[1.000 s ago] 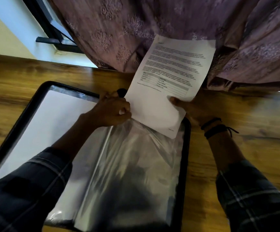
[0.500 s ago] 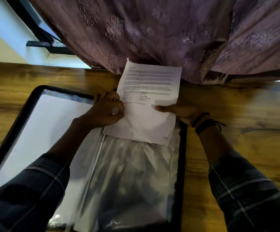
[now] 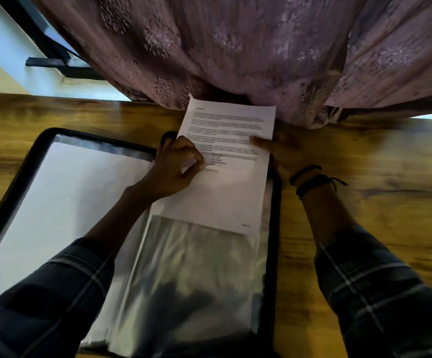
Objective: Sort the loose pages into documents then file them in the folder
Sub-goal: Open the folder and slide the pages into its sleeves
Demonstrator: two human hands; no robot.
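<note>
gripping page (image 3: 225, 161), both hands, over folder (image 3: 274, 254)

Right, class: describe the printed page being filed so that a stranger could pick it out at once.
Find the black-edged folder lying open on the wooden table. At its far right corner a white sheet, the printed page, lies between the left hand and the right hand. Unlike the blank sheet in the left sleeve, it carries text and a small table.

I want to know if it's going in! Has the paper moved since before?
Yes. The paper has slid down toward the person, farther into the folder, with less of it sticking past the folder's top edge than before.
</note>
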